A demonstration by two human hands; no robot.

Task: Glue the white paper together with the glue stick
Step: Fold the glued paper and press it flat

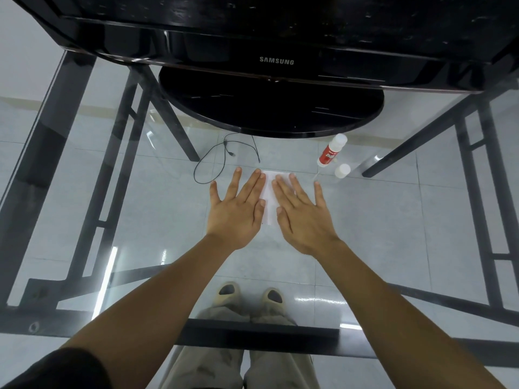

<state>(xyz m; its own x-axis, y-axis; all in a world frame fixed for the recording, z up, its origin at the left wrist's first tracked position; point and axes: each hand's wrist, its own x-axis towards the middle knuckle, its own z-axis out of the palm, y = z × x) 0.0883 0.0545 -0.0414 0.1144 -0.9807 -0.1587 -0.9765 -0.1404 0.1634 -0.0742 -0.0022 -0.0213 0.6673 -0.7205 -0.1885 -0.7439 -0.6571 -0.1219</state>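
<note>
Both hands lay flat and spread, left hand (238, 209) and right hand (302, 217), on the small white paper sheet (269, 192) atop the clear glass desk (393, 220); pale tiled floor (84, 192) showed beneath, red-and-white glue stick (331, 150) beyond the right hand.

A single head-worn wide-angle view looks steeply down, close over a glass table (393, 220) and outstretched arms.

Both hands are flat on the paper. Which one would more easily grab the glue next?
Probably the right hand. The glue stick and its loose cap lie just beyond its fingers, while the left hand is on the white paper's other side.
</note>
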